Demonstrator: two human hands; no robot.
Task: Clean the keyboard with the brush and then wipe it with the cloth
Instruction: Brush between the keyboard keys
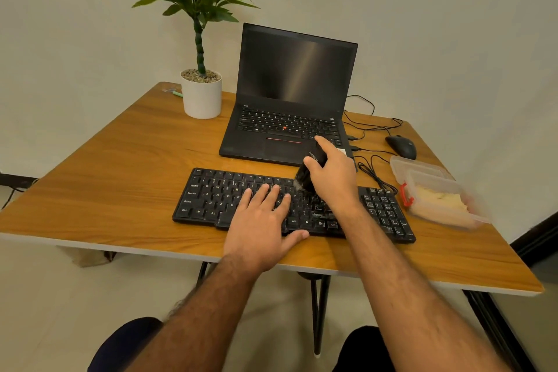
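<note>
A black keyboard [211, 196] lies near the front edge of the wooden table [120, 178]. My left hand [259, 220] rests flat on its middle keys, fingers spread, holding nothing. My right hand [332, 175] grips a black brush [308, 172] whose bristles touch the keyboard's upper row, right of centre. A beige cloth [437, 199] lies inside a clear plastic box [422, 169] at the table's right side.
An open black laptop [296, 84] stands behind the keyboard. A potted plant [201, 93] is at the back left. A black mouse [401, 146] and tangled cables [371, 166] lie at the back right, beside the box.
</note>
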